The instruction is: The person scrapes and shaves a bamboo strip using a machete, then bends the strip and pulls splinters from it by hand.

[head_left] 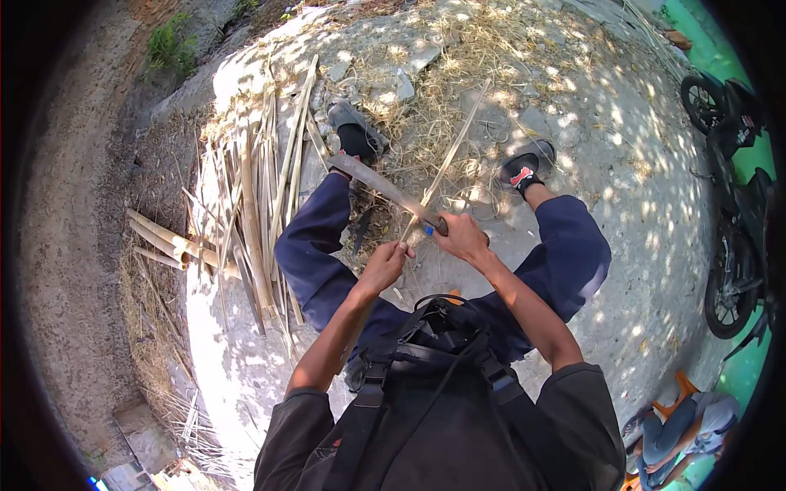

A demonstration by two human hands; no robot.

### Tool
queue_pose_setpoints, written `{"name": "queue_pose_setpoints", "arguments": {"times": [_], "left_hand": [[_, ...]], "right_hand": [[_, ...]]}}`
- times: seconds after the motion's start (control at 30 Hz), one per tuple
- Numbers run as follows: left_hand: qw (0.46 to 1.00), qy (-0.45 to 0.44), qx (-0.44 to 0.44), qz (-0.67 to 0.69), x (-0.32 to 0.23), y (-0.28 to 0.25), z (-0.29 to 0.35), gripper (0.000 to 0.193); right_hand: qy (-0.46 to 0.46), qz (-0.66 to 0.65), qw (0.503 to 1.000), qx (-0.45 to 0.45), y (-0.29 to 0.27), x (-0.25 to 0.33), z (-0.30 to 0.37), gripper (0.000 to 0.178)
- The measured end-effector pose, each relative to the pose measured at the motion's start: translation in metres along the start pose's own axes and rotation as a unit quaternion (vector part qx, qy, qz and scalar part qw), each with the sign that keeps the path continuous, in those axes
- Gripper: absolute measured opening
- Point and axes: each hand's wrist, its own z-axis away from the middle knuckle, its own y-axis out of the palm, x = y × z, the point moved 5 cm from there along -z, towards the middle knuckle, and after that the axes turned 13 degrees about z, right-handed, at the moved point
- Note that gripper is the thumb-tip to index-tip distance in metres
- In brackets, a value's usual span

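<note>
My right hand (463, 237) is closed around the handle of a machete (379, 184). Its long, dull blade points up and to the left, across the space between my feet. In my left hand (386, 267), the fingers pinch a thin bamboo strip (453, 151). The strip runs away from me, slanting up to the right, and crosses the machete near the handle end of the blade. Whether the edge bites into the strip I cannot tell. Both hands are close together in front of my body, between my bent knees.
Split bamboo strips (266, 180) lie in a pile to my left, with thicker bamboo poles (176, 243) beyond. Pale shavings (483, 41) litter the ground ahead. My shod feet stand either side. A motorcycle (729, 204) is at the far right; a seated person (684, 434) is at lower right.
</note>
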Motion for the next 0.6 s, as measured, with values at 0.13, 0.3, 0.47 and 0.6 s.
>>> {"name": "queue_pose_setpoints", "arguments": {"times": [0.13,0.3,0.47,0.6], "left_hand": [[0.975,-0.103,0.042,0.194,-0.001,0.006,0.007,0.034],[0.932,-0.145,0.091,0.318,-0.007,0.012,0.009,0.031],[0.96,-0.124,0.057,0.243,-0.002,0.016,0.004,0.029],[0.963,-0.108,0.062,0.237,-0.009,0.018,0.004,0.029]], "right_hand": [[0.006,-0.039,0.999,-0.001,-0.001,0.001,0.004,0.024],[-0.017,-0.024,0.999,0.015,-0.013,0.005,0.008,0.026],[0.03,-0.034,0.999,-0.004,0.006,-0.006,0.005,0.029],[-0.01,-0.056,0.998,-0.031,-0.003,0.004,0.009,0.025]]}}
